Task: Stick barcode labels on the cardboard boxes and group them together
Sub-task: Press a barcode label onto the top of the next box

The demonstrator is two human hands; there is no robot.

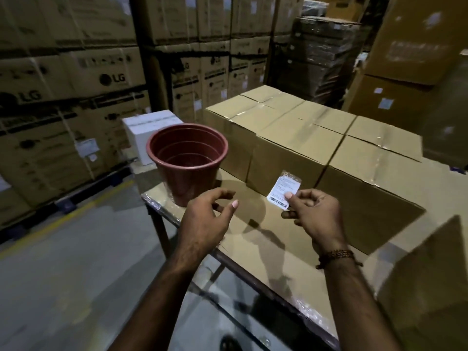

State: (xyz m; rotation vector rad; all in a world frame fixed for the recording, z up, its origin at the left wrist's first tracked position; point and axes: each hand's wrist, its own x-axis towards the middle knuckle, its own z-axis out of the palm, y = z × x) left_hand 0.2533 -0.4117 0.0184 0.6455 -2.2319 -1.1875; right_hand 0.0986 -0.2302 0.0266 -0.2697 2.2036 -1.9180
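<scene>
1 label [283,190], barcode end downward

Legible brand marking: "LG", printed with a round logo on the stacked cartons [76,102] along the left wall. It reads clearly on one carton face [112,79] and again, larger, on a carton at the left edge [25,96]. The same "LG" mark is faintly visible on the cartons behind the table [186,66].

The barcode label [284,189], pinched by the right hand [314,215], carries a barcode strip along its lower edge and several lines of small print above; the print is too small to read.

White stickers on the left cartons and on the large boxes at right are illegible.
</scene>
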